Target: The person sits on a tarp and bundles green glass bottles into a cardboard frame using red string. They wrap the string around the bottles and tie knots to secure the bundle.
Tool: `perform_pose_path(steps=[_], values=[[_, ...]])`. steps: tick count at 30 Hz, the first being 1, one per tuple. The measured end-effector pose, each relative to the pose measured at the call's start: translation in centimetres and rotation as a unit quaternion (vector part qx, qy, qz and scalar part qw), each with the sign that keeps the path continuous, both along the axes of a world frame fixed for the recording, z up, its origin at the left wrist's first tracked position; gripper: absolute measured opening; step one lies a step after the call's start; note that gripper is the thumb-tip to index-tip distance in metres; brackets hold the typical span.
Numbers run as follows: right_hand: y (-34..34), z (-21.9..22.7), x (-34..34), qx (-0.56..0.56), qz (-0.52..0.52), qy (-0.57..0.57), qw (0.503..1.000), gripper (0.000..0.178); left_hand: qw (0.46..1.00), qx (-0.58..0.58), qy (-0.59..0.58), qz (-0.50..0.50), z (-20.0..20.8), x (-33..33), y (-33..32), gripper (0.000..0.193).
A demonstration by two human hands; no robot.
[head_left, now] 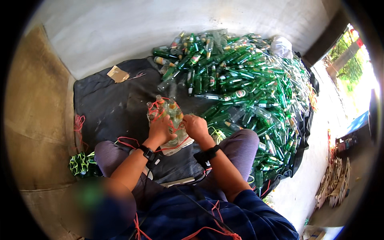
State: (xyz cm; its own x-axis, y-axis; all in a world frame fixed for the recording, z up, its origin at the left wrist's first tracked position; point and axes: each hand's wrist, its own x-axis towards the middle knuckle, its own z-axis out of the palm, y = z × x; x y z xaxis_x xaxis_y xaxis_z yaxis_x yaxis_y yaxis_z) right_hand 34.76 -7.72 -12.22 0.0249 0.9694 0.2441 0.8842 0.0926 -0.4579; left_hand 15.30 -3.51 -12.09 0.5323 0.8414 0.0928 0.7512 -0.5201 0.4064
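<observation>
A cluster of clear glass bottles (173, 109) stands upright between my knees, with red plastic string (153, 105) looped around the necks. My left hand (161, 130) is closed at the near left side of the cluster, gripping the string. On the right side, my right hand (195, 127) is closed too, its fingers pinching the string beside the bottles. Beneath the bottles lies a pale flat piece (176, 149), partly covered by them and by my left hand. More red string (127, 140) trails over my left knee.
A big heap of mostly green bottles (240, 76) fills the right side of the black sheet (106, 94). A cardboard scrap (118, 74) lies far left. Green bottles tied with yellow-green string (81, 164) stand beside my left knee. Stacked cardboard (334, 184) is at right.
</observation>
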Motion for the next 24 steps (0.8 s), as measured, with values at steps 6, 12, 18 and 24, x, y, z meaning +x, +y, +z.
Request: perform_pose_path(steps=[6,12,18,24], values=[[1.3,0.1,-0.4,-0.038,-0.02,0.031,0.999,0.023,1.0,0.027,-0.014,-0.004,-0.7,-0.7,0.1,0.077],[2.5,-0.6,-0.2,-0.07,-0.046,0.089,0.993,0.024,1.0,-0.004,-0.021,-0.012,-1.0,-0.8,0.3,0.077],[2.2,-3.7,1.1,-0.092,-0.049,0.157,0.982,0.025,1.0,0.004,-0.008,-0.017,-0.8,-1.1,0.2,0.088],[2.8,-6.9,2.4,-0.171,-0.04,0.352,0.919,0.025,0.999,0.018,-0.02,-0.036,-0.6,-1.0,0.2,0.08]])
